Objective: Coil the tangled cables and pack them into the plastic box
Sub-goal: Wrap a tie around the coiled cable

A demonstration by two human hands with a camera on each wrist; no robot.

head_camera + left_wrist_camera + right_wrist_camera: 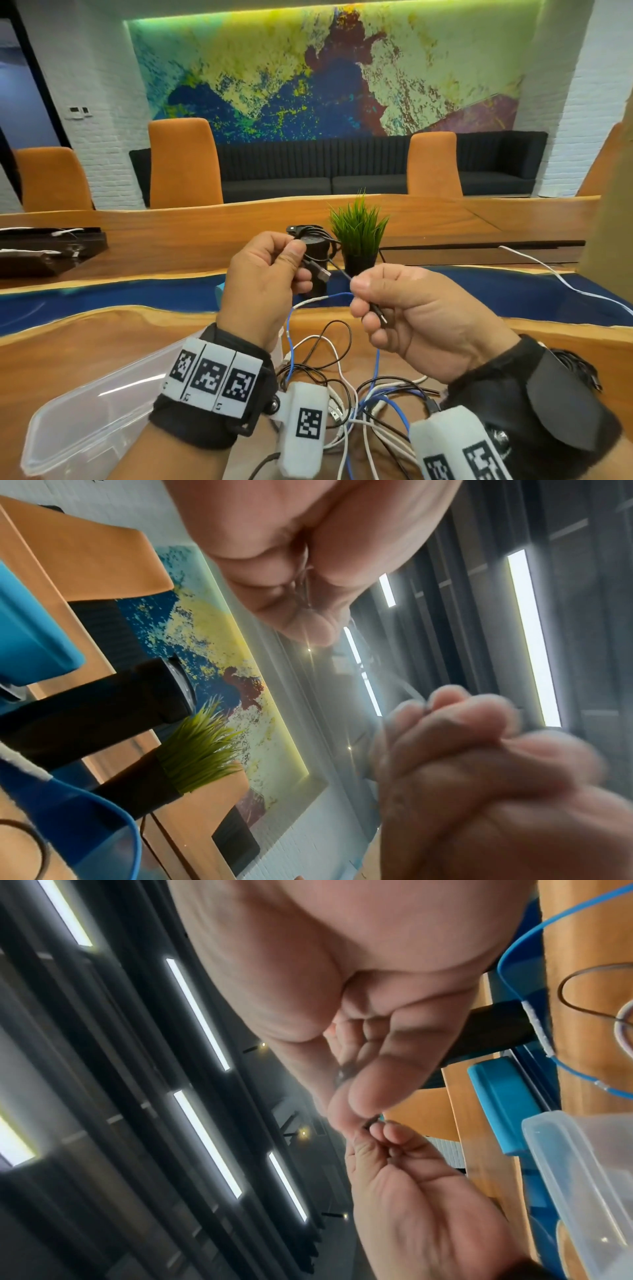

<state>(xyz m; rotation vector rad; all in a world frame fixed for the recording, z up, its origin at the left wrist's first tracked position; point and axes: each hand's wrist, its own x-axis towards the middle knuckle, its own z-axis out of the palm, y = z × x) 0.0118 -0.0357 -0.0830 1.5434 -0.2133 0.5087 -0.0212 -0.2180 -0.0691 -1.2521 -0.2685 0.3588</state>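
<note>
The left hand has its fingers curled tight around a small bundle of thin black cable, with a silver USB plug sticking out below the fingertips. The right hand pinches the same thin black cable between thumb and forefinger, its slim metal-tipped plug poking out under the knuckles. A short length runs taut between the two grips.

The likeliest trouble is that the bundle in the left grip springs loose: it is small and stiff-looking, and a tug from the right hand could pull a turn out. The free plug end could also slip from the right pinch before it is wrapped or tucked.

Below the hands, the tangled pile of white, blue and black cables lies on the wooden worktop with its blue resin strip. I cannot tell whether the held cable is fully free of the pile; if not, lifting could drag the pile along.

The clear plastic box sits at the near left, just beside the left wrist, and an elbow swing could knock it. Beyond the hands stand a black cylindrical object and a small potted green plant, both close enough to catch a swinging plug.
</note>
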